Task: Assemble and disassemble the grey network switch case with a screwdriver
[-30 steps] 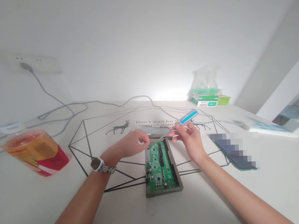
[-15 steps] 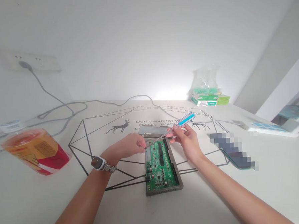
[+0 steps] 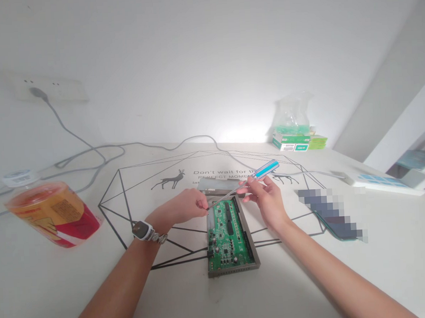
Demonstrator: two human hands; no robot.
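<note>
In my right hand (image 3: 266, 196) is a screwdriver (image 3: 265, 170) with a clear and blue handle, gripped between thumb and fingers near where handle meets shaft. Its shaft slants down to the left over a green circuit board (image 3: 226, 243) in a shallow metal case (image 3: 252, 267). The fingers of my left hand (image 3: 189, 203) are pinched together at the screwdriver's tip, above the board's far left corner. Whatever they hold is too small to make out. Behind the board lies a grey metal plate (image 3: 217, 183), partly covered by the right hand's fingers.
A drink bottle (image 3: 55, 212) with a yellow and red label stands at the left. To the right lies a phone (image 3: 332, 214), partly pixelated. Farther back are a white power strip (image 3: 381, 183), green boxes (image 3: 292, 140) under a plastic bag, and a grey cable (image 3: 169, 148) along the wall.
Almost nothing differs. The screwdriver and my right hand have shifted very slightly to the right, and both hands keep their grip.
</note>
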